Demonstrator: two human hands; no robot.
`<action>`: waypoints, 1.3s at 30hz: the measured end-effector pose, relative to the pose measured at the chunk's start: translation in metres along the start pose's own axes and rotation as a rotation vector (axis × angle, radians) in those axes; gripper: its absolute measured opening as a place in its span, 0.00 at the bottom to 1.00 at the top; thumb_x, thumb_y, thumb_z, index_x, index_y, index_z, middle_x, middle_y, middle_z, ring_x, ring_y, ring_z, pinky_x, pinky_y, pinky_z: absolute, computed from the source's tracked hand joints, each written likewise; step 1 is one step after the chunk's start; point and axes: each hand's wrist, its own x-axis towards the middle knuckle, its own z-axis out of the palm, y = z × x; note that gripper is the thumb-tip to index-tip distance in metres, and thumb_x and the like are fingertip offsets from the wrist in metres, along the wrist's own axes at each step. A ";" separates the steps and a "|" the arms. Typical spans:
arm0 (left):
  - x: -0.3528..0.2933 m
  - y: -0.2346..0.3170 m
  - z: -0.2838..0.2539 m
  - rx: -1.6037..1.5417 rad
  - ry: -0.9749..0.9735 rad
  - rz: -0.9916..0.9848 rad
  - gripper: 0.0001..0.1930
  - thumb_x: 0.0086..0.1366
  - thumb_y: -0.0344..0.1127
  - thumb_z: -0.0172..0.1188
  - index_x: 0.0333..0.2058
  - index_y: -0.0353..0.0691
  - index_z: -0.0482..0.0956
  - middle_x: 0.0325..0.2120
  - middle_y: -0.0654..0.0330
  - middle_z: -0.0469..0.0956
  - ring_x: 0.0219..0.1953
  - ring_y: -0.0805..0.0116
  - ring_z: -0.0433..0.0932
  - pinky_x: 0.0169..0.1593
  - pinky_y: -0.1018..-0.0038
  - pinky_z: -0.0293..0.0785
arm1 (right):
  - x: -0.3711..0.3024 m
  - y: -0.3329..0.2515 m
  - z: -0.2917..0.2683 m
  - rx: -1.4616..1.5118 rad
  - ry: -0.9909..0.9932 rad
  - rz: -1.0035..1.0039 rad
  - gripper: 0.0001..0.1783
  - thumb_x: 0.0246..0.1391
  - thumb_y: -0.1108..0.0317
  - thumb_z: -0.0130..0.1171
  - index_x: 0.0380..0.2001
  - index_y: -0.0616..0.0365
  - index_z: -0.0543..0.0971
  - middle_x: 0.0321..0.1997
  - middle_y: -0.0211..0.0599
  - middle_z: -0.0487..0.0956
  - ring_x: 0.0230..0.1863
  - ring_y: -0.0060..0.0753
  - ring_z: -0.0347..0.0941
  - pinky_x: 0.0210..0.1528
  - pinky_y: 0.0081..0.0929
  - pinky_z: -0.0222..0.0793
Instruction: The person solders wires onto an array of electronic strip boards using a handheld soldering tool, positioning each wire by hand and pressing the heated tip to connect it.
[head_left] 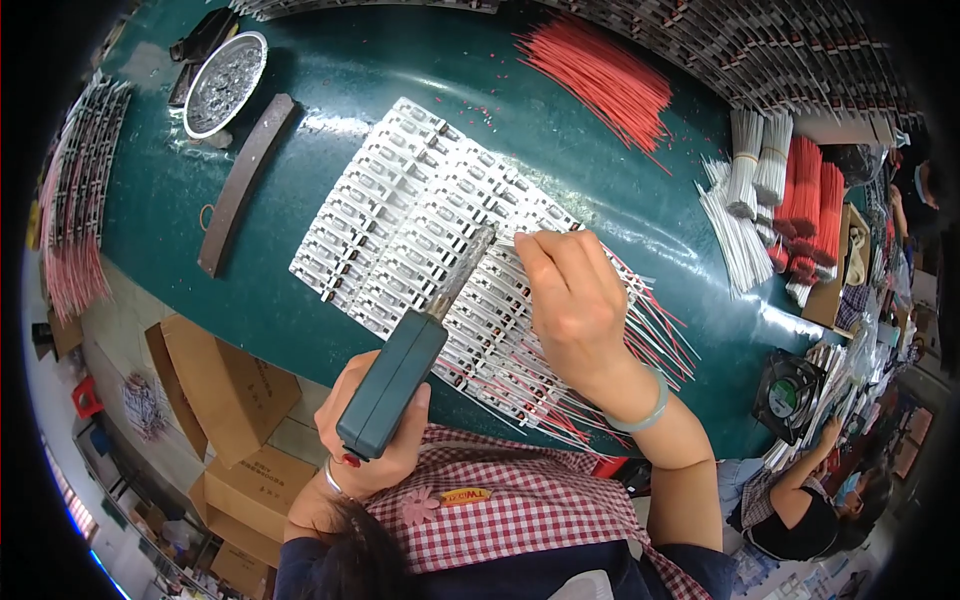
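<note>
Component array: white parts in close rows [375,190], flat on the green desk [420,60] at the centre of the frame.
Attached side: red and white wires [660,350] trail from the array toward the lower right.
Left hand [375,415]: clamped around the green soldering gun [395,385], lower centre; the metal shaft points up over the array.
Right hand [575,300]: drawn in over the array, fingertips just beside the tip; cannot tell whether they are closed on a wire.
Burn risk: if hot, the tip could reach the right fingertips through a small slip.
Joint risk: a forearm brushing the trailing wires could tug a connection out of place.
Heat risk: lingering contact could mark the white parts.
Upper left: metal bowl [265,58] and dark bar [245,185].
Upper right: red wire pile [600,80].
</note>
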 end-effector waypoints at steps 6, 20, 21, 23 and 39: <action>0.008 0.003 0.006 -0.009 0.032 0.044 0.10 0.53 0.20 0.66 0.36 0.30 0.82 0.34 0.51 0.80 0.34 0.57 0.82 0.38 0.71 0.79 | 0.000 0.006 0.005 0.027 -0.010 -0.004 0.21 0.37 0.79 0.59 0.40 0.71 0.78 0.39 0.43 0.77 0.37 0.39 0.73 0.36 0.32 0.73; 0.015 0.005 0.010 -0.038 0.004 0.011 0.10 0.50 0.18 0.67 0.34 0.30 0.81 0.29 0.53 0.77 0.29 0.60 0.79 0.34 0.73 0.76 | 0.002 0.003 0.006 0.006 0.008 0.032 0.20 0.37 0.81 0.60 0.40 0.68 0.79 0.36 0.41 0.78 0.35 0.39 0.74 0.34 0.31 0.73; 0.014 0.005 0.010 -0.038 0.003 0.011 0.10 0.50 0.18 0.67 0.34 0.30 0.81 0.29 0.53 0.77 0.29 0.60 0.79 0.34 0.73 0.76 | 0.002 0.004 0.006 0.006 0.008 0.031 0.20 0.37 0.81 0.60 0.40 0.68 0.80 0.36 0.41 0.78 0.35 0.39 0.74 0.34 0.31 0.73; 0.013 0.004 0.010 -0.062 0.002 -0.015 0.10 0.51 0.19 0.68 0.34 0.30 0.81 0.29 0.53 0.77 0.28 0.60 0.79 0.32 0.73 0.75 | 0.001 0.004 0.005 0.001 -0.014 0.022 0.20 0.38 0.78 0.59 0.40 0.69 0.79 0.37 0.42 0.78 0.37 0.39 0.74 0.36 0.31 0.73; 0.012 0.007 0.001 0.029 0.010 0.009 0.12 0.54 0.20 0.66 0.38 0.29 0.81 0.33 0.51 0.80 0.31 0.59 0.81 0.35 0.73 0.77 | 0.003 0.004 -0.003 0.009 -0.035 0.040 0.20 0.39 0.76 0.58 0.40 0.70 0.79 0.39 0.41 0.77 0.39 0.39 0.73 0.39 0.31 0.73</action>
